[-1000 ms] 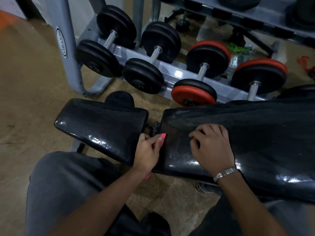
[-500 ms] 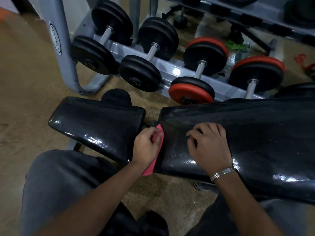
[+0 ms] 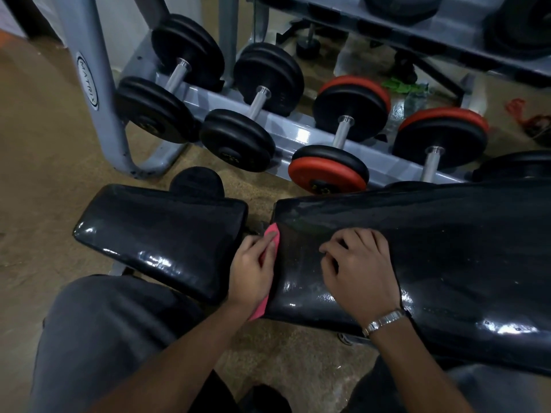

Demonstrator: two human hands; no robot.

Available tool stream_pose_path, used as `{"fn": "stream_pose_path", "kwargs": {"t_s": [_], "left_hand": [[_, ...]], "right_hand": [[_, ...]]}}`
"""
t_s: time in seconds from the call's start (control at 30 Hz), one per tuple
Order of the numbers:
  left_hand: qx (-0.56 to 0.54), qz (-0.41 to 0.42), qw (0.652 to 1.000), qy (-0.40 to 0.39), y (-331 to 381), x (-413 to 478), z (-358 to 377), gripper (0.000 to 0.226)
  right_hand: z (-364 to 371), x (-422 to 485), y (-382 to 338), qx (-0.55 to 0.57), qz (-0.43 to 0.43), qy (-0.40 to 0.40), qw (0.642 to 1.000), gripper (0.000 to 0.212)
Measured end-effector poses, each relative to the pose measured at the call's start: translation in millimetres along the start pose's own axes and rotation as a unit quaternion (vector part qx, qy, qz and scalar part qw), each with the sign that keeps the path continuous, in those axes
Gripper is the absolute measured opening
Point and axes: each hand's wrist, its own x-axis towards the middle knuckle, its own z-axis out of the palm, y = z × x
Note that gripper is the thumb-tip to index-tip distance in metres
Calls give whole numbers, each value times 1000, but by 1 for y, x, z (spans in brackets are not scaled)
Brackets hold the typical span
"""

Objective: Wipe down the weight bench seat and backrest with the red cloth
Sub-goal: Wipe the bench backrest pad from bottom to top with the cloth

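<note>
The black padded seat (image 3: 155, 234) lies to the left and the long black backrest (image 3: 447, 248) to the right, with a narrow gap between them. My left hand (image 3: 253, 269) presses the red cloth (image 3: 272, 236) against the backrest's left end, in that gap. The cloth shows above my fingers and hangs out below my palm. My right hand (image 3: 360, 269) rests flat on the backrest near its left end, fingers slightly curled, with nothing in it. A metal watch sits on that wrist.
A grey dumbbell rack (image 3: 298, 135) stands just behind the bench, holding black dumbbells (image 3: 238, 138) and red-and-black ones (image 3: 331, 171). A round black pad (image 3: 196, 183) sits behind the seat. My knees are below the bench. Brown floor lies to the left.
My left hand has slid the red cloth further up along the backrest's left end. More cloth shows above my fingers. My right hand stays where it was.
</note>
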Motion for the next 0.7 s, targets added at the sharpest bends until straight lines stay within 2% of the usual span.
{"fn": "stream_pose_path", "kwargs": {"t_s": [0.17, 0.27, 0.37, 0.43, 0.57, 0.63, 0.7], "left_hand": [[-15, -89, 996, 11, 10, 51, 20, 32], [-12, -43, 999, -3, 18, 66, 26, 32], [-33, 16, 999, -33, 9, 46, 17, 31], [-39, 10, 999, -32, 2, 45, 15, 32], [-23, -81, 996, -16, 7, 86, 30, 33], [-17, -71, 997, -21, 14, 91, 35, 34], [-15, -24, 999, -38, 14, 78, 34, 34]], "right_hand": [[1, 1, -1, 4, 2, 9, 1000, 21], [1, 2, -1, 10, 4, 9, 1000, 20], [0, 0, -2, 13, 3, 8, 1000, 22], [1, 1, -1, 12, 7, 8, 1000, 23], [1, 3, -2, 17, 12, 11, 1000, 23], [1, 2, -2, 16, 10, 12, 1000, 22], [0, 1, -2, 15, 9, 13, 1000, 22]]}}
